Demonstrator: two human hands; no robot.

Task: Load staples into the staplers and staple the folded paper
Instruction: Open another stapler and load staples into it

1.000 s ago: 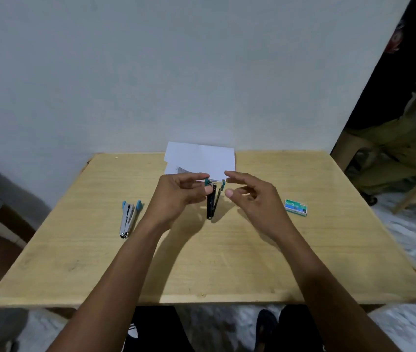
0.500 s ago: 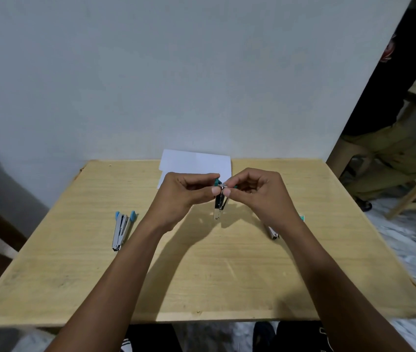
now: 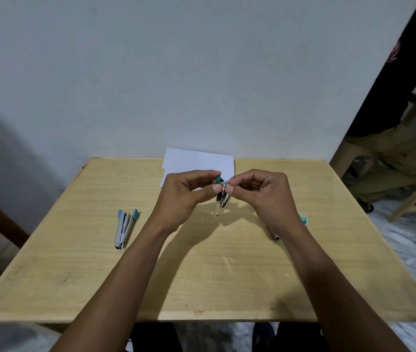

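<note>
I see a slim silver-and-teal stapler (image 3: pixel 219 204), bright metal with teal plastic at its top end, held upright in the air above the middle of a pale wooden table (image 3: pixel 201 280). Its metal tip points down and its shadow falls on the boards beneath. It seems slightly spread at the top (the detail there is small and half covered by fingertips).

A folded white sheet of paper (image 3: pixel 199 161) lies at the table's far edge against the grey wall, its near part hidden behind the hands. A second metal stapler with light blue plastic ends (image 3: pixel 124 228) lies flat to the left, well apart. On the right, a small green staple box (image 3: pixel 303 219) peeks from behind the right wrist, which also hides most of a small dark object (image 3: pixel 275 236) near it. A seated person in olive trousers (image 3: pixel 392 153) is at the far right, away from the table.

The wearer's left hand (image 3: pixel 186 196) clamps the stapler's top between curled thumb and forefinger. The right hand (image 3: pixel 262 194), fingers curled, pinches the same top end from the other side, the two thumbs nearly touching. I cannot tell whether a staple strip sits between them.
</note>
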